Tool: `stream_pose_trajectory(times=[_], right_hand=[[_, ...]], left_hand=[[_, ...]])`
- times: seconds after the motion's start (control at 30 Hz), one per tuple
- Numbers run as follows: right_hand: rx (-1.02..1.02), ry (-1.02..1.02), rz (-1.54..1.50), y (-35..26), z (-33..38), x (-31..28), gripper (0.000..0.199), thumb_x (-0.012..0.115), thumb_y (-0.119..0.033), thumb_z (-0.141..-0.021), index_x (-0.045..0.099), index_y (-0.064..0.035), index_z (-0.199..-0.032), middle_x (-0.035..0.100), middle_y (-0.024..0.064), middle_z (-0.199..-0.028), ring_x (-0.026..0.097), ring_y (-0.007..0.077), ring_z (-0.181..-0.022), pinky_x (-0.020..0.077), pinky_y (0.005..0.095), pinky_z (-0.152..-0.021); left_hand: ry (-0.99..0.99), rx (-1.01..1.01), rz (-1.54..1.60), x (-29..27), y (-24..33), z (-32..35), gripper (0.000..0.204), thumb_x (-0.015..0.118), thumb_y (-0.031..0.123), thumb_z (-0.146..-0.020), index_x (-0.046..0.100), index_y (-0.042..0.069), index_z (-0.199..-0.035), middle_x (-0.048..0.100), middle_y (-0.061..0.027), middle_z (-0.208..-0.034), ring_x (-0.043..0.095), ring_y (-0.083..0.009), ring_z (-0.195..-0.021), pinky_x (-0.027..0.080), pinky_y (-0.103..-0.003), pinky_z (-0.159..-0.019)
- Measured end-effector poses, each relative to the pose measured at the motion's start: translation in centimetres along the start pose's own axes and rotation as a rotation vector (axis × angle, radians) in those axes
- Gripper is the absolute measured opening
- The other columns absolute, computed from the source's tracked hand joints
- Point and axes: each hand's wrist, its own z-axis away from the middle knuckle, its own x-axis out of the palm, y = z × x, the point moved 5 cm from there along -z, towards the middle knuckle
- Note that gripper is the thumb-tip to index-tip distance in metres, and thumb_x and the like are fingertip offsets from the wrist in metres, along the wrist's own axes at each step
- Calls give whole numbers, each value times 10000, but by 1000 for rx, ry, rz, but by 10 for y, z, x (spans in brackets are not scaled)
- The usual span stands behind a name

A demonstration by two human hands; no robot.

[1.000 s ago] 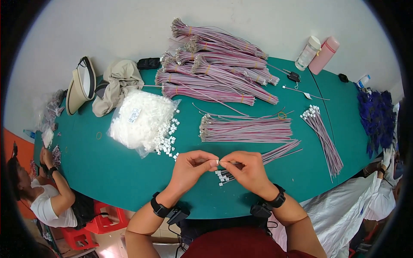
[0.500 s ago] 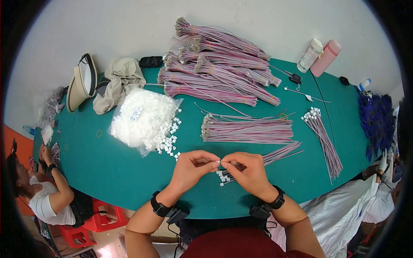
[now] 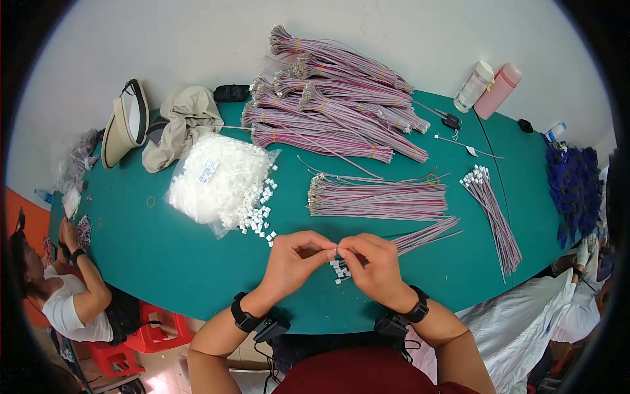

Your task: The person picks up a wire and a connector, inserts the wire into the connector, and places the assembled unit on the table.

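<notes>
My left hand (image 3: 293,260) pinches a tiny white connector housing (image 3: 335,249), mostly hidden by the fingertips. My right hand (image 3: 374,264) meets it there, thumb and forefinger closed on the end of a thin cable, which the fingers largely cover. Under and beside the right hand lies a small bunch of grey and pink cables (image 3: 426,237), their white connectors (image 3: 339,271) showing below the fingertips. Just beyond both hands is a wider row of loose cables (image 3: 380,198) with bare metal terminals at the left end.
A clear bag of white housings (image 3: 213,180) lies to the left, several spilled. Tied cable bundles (image 3: 341,98) are piled at the back. Cables with white connectors (image 3: 493,223) lie right. A pink bottle (image 3: 497,92) and a cap (image 3: 125,125) stand farther off. Another person (image 3: 72,289) sits left.
My right fingers have closed in tighter against the left fingertips, and less of the white housing shows. The cables on the table stay where they were.
</notes>
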Motion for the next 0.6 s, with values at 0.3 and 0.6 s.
stream_pose_trajectory(times=[0.3, 0.6], right_hand=[[220, -61, -251, 7, -6, -7, 80, 704, -4, -838, 687, 9, -914, 680, 95, -793, 646, 148, -647, 504, 259, -561], [179, -77, -231, 7, -3, -3, 84, 671, 3, -862, 664, 11, -945, 682, 88, -815, 647, 143, -662, 504, 248, -569]], left_hand=[[27, -22, 17, -1, 6, 0, 132, 708, -9, -866, 682, -29, -994, 718, -91, -922, 692, -135, -835, 562, -253, -775], [16, -35, 34, 0, 5, 0, 136, 708, -4, -869, 676, -27, -999, 720, -89, -918, 694, -135, -843, 561, -250, -776]])
